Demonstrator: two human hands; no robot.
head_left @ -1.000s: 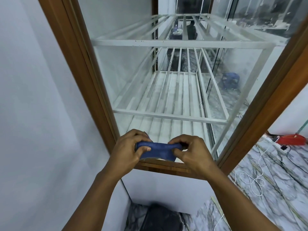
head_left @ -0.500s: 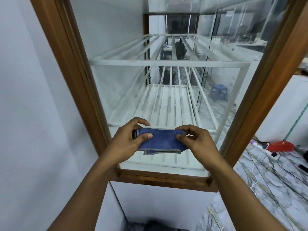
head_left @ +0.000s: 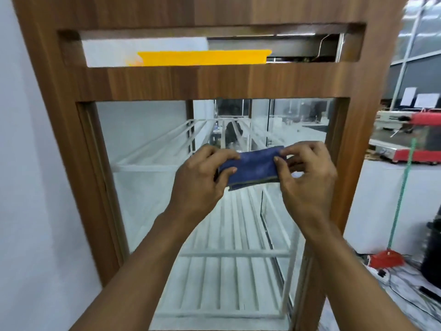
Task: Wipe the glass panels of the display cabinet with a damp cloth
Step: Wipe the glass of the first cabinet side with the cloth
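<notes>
Blue cloth stretched between left hand and right hand, both pinching its ends

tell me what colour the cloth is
Blue cloth with a grey edge, seen in the head view.

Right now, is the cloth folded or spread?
Folded: the cloth shows stacked layers at its lower edge; left hand and right hand pinch it.

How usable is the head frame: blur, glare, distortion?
Head view: motion blur smears the frame and shelves; left hand, right hand and cloth are sharper; wide-angle lens splays the frame outward; no hard glare on the glass; light soft, even.
</notes>
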